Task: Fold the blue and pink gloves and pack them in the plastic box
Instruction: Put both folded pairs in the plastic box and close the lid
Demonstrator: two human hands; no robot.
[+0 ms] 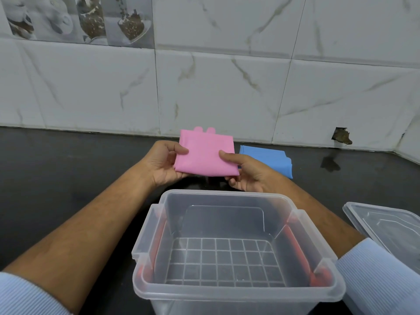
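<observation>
A folded pink glove (204, 153) is held above the dark counter, two fingertips poking out at its top edge. My left hand (164, 163) grips its left side, thumb on top. My right hand (244, 173) grips its lower right corner. A folded blue glove (269, 158) lies flat on the counter behind my right hand, partly hidden by it. The clear plastic box (236, 196) stands open in front of my hands, with nothing inside and a grid pattern on its floor.
The box's clear lid (386, 226) lies on the counter at the right. The black counter (68, 169) meets a white marble-tiled wall (227, 87) at the back. A hole in the wall (341, 135) shows at the far right.
</observation>
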